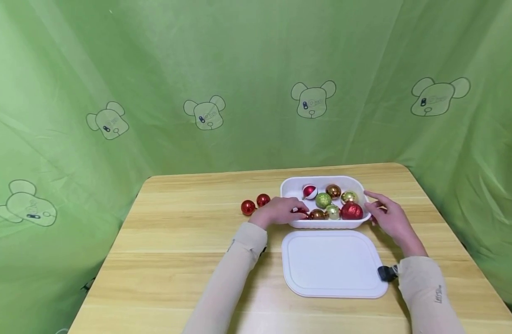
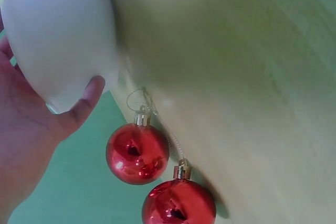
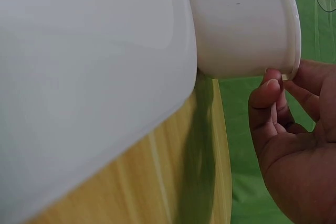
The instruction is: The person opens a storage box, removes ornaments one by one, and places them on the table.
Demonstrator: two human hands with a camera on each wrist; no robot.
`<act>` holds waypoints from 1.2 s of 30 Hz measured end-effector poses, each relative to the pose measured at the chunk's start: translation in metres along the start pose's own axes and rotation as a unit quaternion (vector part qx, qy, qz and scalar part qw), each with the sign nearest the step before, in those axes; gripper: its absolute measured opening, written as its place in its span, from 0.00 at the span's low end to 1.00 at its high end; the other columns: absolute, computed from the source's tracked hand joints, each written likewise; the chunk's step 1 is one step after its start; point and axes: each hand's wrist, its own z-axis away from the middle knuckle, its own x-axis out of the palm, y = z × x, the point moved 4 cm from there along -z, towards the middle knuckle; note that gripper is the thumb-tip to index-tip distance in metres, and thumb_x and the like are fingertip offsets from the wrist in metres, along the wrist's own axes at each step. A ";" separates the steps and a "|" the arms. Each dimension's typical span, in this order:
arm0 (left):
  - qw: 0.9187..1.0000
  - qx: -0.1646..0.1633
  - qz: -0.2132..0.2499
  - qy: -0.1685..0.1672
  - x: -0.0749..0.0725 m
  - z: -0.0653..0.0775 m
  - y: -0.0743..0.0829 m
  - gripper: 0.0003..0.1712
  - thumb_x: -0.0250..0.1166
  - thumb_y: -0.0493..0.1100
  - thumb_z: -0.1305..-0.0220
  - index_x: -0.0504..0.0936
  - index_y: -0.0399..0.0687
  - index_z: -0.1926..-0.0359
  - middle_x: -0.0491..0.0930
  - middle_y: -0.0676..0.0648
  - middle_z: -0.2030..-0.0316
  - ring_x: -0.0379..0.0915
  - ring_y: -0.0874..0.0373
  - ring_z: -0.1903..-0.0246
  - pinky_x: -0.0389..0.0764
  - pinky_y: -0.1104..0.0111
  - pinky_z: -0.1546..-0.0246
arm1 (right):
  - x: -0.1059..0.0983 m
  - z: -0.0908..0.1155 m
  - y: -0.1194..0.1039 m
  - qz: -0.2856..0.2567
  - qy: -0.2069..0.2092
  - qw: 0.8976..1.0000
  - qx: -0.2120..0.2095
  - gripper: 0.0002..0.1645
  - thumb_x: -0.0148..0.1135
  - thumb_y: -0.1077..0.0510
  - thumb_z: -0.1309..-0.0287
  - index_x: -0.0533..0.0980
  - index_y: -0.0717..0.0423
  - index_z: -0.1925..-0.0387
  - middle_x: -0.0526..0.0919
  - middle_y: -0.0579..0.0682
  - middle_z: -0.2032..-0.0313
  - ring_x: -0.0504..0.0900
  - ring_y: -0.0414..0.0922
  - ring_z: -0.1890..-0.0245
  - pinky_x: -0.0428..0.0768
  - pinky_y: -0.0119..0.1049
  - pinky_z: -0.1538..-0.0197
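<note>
A white plastic box holds several Christmas ball ornaments: a red-and-white one, a glittery green one, a large red one, plus gold and bronze ones. At the box's left end, my left hand grips the wall. Its thumb lies along the outside, and its other fingers reach over the rim beside a red ball partly hidden by them. My right hand pinches the rim at the opposite end, fingertips right at the edge.
Two shiny red balls with hanging strings lie on the wooden table, left of the box. A white lid lies flat in front of the box, between my forearms. Green fabric with printed bear heads surrounds the table.
</note>
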 end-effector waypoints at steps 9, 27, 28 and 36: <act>0.996 0.011 0.089 0.025 0.001 0.001 -0.002 0.17 0.60 0.52 0.23 0.83 0.59 0.38 0.80 0.55 0.45 0.78 0.59 0.43 0.76 0.66 0.34 | 0.001 0.001 0.001 -0.004 -0.002 1.000 0.003 0.34 0.50 0.44 0.20 0.60 0.50 0.21 0.75 0.62 0.52 0.80 0.44 0.70 0.81 0.35 0.72; 0.987 0.001 0.134 0.085 -0.008 0.009 -0.005 0.22 0.61 0.52 0.23 0.79 0.56 0.33 0.76 0.51 0.37 0.74 0.53 0.35 0.73 0.64 0.30 | 0.002 0.000 0.001 -0.011 -0.004 1.000 0.005 0.35 0.50 0.45 0.21 0.60 0.52 0.21 0.74 0.61 0.51 0.80 0.44 0.71 0.81 0.36 0.72; 0.987 0.001 0.134 0.088 -0.009 0.009 -0.005 0.22 0.61 0.52 0.23 0.79 0.55 0.33 0.76 0.51 0.36 0.74 0.53 0.34 0.73 0.64 0.30 | 0.002 0.000 0.001 -0.010 -0.004 1.000 0.004 0.35 0.50 0.45 0.20 0.60 0.52 0.21 0.74 0.61 0.51 0.80 0.44 0.71 0.81 0.36 0.72; 0.986 0.000 0.117 0.116 -0.016 0.016 -0.003 0.22 0.61 0.51 0.23 0.80 0.54 0.33 0.77 0.52 0.42 0.76 0.58 0.40 0.75 0.67 0.33 | 0.002 0.000 0.000 -0.007 -0.001 1.000 0.004 0.35 0.50 0.44 0.20 0.60 0.51 0.21 0.74 0.62 0.51 0.80 0.43 0.71 0.81 0.36 0.72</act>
